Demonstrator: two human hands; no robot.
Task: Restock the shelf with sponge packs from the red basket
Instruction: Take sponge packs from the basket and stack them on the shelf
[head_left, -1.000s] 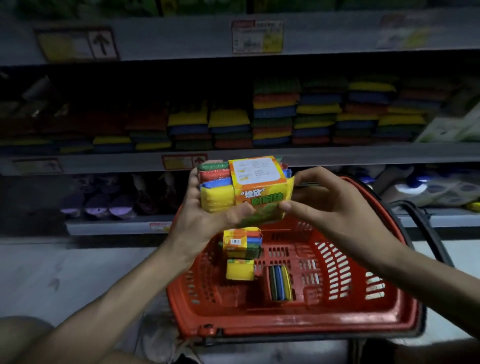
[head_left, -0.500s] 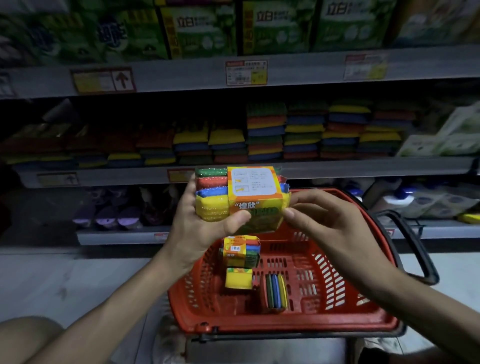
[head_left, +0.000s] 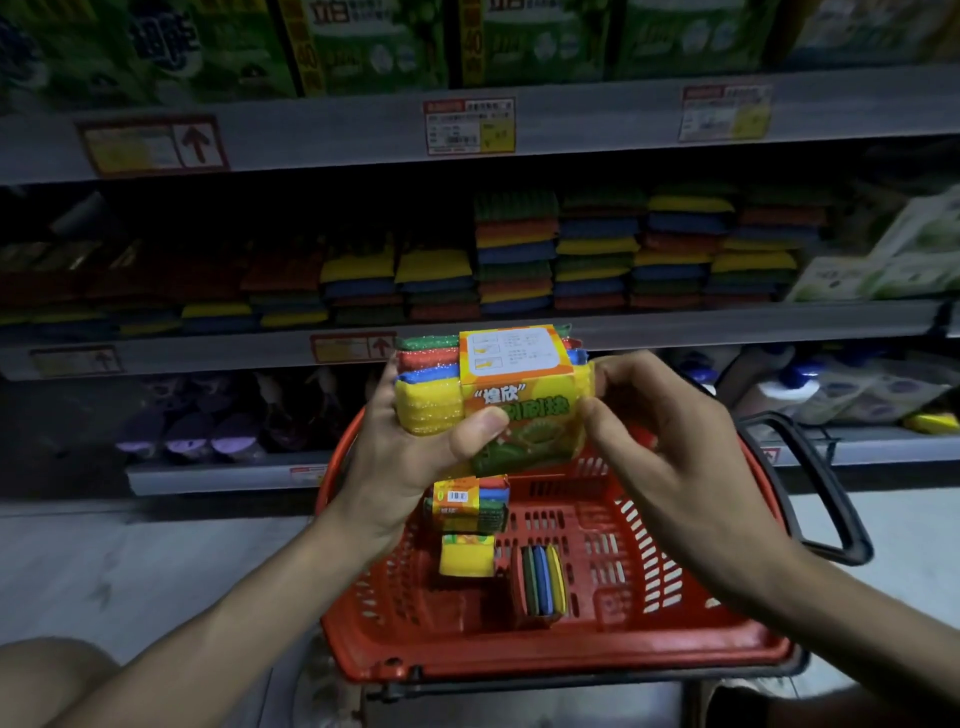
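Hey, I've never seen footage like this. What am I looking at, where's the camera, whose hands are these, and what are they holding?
There is no machine here. A person wears one camera on the head, looking forward and down, so you see their own arms. The left hand grips a sponge pack of green, red, blue and yellow sponges, and the right hand pinches its right edge. Below is a red basket with a few more packs inside. Ahead, the shelf carries stacks of similar sponges.

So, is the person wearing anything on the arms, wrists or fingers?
No. The left forearm and right forearm are bare to the frame edge: no sleeves, gloves, watch or bracelet. No ring shows on the visible fingers.
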